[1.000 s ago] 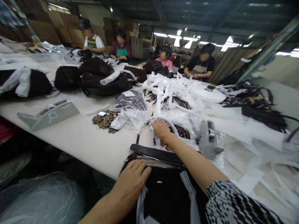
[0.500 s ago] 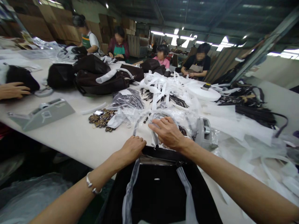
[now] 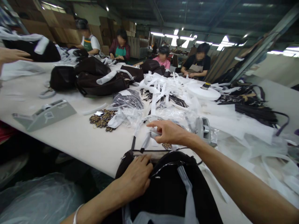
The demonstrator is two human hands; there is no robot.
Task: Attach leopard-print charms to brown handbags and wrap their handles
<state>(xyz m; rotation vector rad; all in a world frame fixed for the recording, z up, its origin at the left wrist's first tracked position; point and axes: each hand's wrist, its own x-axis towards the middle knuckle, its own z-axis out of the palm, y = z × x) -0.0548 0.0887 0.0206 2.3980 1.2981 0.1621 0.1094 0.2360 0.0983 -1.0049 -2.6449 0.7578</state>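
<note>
Cardboard boxes (image 3: pixel 66 34) in stacks back left, four co-workers (image 3: pixel 90 45) along the far side of a long pale tabletop (image 3: pixel 93 140). Looking down at a black bag (image 3: pixel 165 196) right at the near edge, bottom middle, with a grey-wrapped strap (image 3: pixel 187 189) down its front. Got the left hand (image 3: pixel 137 174) over the bag's opening, fingers bent across the rim; can't tell if actually gripping anything. Got the right hand (image 3: pixel 168 132) up past the bag at a grey-wrapped handle (image 3: pixel 146 141), index finger out straight, other fingers curled in. Honestly can't tell whether pinching that handle or just touching it. Also got leopard-print pieces (image 3: pixel 101 119) next to a stuffed clear plastic bag (image 3: pixel 128 99), a grey tape dispenser (image 3: pixel 50 115) off left, a second dispenser (image 3: pixel 202 127) just beyond the right wrist, plus a messy heap of white strips (image 3: pixel 161 85) and some dark brown bags (image 3: pixel 91 84) further back.
</note>
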